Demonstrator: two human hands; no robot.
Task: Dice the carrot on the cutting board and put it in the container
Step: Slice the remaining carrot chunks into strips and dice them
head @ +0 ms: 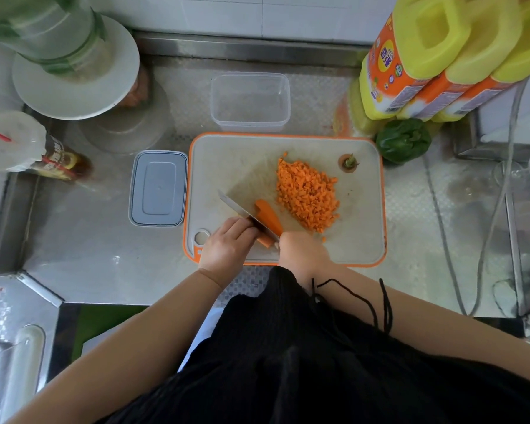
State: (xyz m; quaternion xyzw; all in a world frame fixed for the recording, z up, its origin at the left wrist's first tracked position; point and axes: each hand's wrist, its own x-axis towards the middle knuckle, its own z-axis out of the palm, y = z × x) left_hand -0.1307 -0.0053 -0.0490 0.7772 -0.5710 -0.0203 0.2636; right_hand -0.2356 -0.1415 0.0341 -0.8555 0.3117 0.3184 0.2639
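A white cutting board (361, 234) with an orange rim lies on the steel counter. A pile of diced carrot (306, 194) sits at its middle. A long carrot piece (270, 215) lies at the near left of the board. The knife (239, 208) blade rests along it, slanting up to the left. My right hand (303, 252) grips the knife handle, which is hidden in the fist. My left hand (227, 244) holds the near end of the carrot piece with curled fingers, right beside the blade. The clear container (283, 117) stands empty just behind the board.
The cut-off carrot top (348, 163) lies at the board's far right. A grey lid (158, 188) lies left of the board. A green pepper (403, 140) and yellow bottles (416, 65) stand at the right, and a plate (74, 96) and a sauce bottle (58, 160) at the left.
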